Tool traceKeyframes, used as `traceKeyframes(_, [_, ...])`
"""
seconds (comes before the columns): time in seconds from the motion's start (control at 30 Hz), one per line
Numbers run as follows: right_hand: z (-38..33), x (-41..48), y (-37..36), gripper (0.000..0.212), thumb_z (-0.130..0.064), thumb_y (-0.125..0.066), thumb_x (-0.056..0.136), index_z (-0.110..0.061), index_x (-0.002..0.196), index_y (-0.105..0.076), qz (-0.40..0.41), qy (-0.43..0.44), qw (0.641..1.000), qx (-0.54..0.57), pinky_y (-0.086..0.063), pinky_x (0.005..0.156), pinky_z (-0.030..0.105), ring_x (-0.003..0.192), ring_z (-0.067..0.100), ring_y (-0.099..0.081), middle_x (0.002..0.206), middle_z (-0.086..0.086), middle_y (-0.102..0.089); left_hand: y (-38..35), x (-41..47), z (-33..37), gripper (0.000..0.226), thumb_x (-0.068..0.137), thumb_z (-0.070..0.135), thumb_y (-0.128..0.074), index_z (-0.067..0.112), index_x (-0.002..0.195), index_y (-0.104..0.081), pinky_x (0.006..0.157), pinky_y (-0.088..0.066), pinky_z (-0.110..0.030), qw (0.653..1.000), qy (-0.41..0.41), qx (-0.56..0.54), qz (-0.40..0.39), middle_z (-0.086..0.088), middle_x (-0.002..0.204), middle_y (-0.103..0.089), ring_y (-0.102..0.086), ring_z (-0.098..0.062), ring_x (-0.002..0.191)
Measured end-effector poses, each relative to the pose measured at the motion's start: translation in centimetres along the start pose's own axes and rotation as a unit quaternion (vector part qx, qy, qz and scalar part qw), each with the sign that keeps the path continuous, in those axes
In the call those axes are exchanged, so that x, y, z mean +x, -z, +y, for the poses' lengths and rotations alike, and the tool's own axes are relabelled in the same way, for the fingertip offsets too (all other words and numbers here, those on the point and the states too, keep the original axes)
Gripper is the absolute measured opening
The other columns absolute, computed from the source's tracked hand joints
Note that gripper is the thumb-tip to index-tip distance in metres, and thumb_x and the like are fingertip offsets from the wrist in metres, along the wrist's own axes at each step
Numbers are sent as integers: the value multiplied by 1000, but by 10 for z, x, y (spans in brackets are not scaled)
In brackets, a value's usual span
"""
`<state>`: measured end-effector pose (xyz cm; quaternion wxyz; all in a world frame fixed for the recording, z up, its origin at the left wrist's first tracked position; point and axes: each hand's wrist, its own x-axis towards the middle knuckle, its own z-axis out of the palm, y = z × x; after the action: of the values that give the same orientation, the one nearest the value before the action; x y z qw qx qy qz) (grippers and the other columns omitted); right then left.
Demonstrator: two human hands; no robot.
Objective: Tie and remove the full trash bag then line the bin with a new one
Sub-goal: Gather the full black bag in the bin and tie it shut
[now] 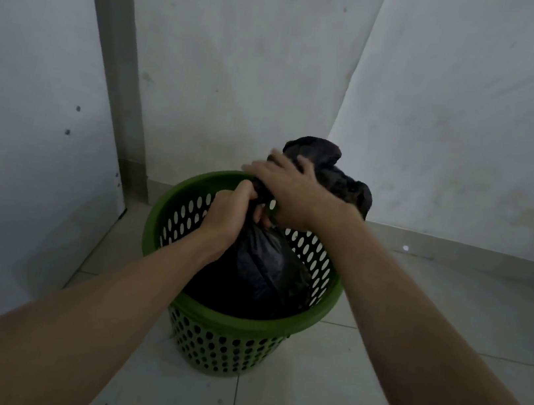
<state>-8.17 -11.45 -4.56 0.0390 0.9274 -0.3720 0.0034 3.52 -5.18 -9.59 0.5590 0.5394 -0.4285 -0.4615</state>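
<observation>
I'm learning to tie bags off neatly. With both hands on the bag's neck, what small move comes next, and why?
Probably loop the loose top through into a knot: the left hand pinches the black bag neck, the right hand holds the bunched top, and the bag sits in the green bin.

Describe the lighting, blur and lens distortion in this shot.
Head view: dim, flat light with no glare; the black trash bag loses detail inside the green bin; the right hand is slightly motion-blurred, the left hand sharper; wide-angle distortion bows the wall edges and stretches the forearms.
</observation>
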Motion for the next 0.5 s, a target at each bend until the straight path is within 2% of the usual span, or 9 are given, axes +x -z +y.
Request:
traceKeyframes(0.03, [2,5,-15,61,-10,-60,83,-23,140,-40,-3,8,1000,23,-10,118,58,140,27,-34,133,3,-54,0,0,-2,50,92,22,-38,5,47,-52,77,-48,-36,999,4,-34,-2,-10,55,-62,-59,-23,59])
traceKeyframes(0.07, [5,7,-27,43,-13,-56,84,-21,126,-48,11,5,998,54,-15,117,55,128,27,-46,112,1,-59,0,1,-4,52,92,22,-39,7,44,-52,76,-48,-36,998,13,-58,0,-12,56,-61,-57,-23,59])
traceKeyframes(0.1, [8,8,-36,28,-15,-55,85,-21,113,-51,30,-5,997,77,-20,115,51,118,28,-51,101,0,-59,-1,4,-6,52,91,22,-40,9,42,-52,74,-47,-36,997,25,-78,4,-11,57,-60,-56,-23,59])
traceKeyframes(0.17, [16,12,-44,16,-22,-56,88,-21,103,-53,58,-7,996,71,-24,112,48,112,27,-52,99,2,-61,-1,7,-9,47,89,21,-41,11,44,-50,69,-45,-34,990,60,-124,17,-9,56,-56,-53,-23,61])
traceKeyframes(0.27, [25,21,-40,18,-26,-59,90,-21,107,-58,67,-10,998,2,-23,111,50,118,27,-48,109,3,-63,1,10,-7,36,89,24,-46,11,55,-51,63,-40,-33,982,86,-169,13,-5,57,-54,-48,-21,59])
traceKeyframes(0.33, [33,21,-36,19,-18,-58,89,-20,108,-60,90,-35,995,-29,-20,113,53,121,28,-47,111,3,-63,3,10,-1,31,89,35,-58,12,73,-69,65,-44,-30,995,78,-62,-11,-2,68,-69,-54,-18,61])
traceKeyframes(0.4, [41,19,-31,18,-18,-59,90,-20,108,-62,128,-60,989,-42,-15,115,54,122,27,-48,111,1,-63,3,9,5,36,80,52,-72,18,86,-77,68,-50,-27,988,65,130,-43,0,81,-75,-66,-17,70])
traceKeyframes(0.43, [42,18,-27,18,-19,-59,90,-21,108,-62,150,-64,986,-39,-14,115,53,121,27,-48,110,0,-64,3,11,9,37,76,55,-75,19,81,-78,68,-51,-26,980,55,186,-52,0,80,-75,-68,-17,73])
traceKeyframes(0.5, [41,18,-21,21,-17,-59,87,-22,108,-62,178,-64,982,-31,-15,114,52,119,25,-49,108,-2,-65,6,14,14,40,81,51,-72,18,59,-69,73,-51,-29,984,63,152,-64,-1,69,-70,-66,-20,74])
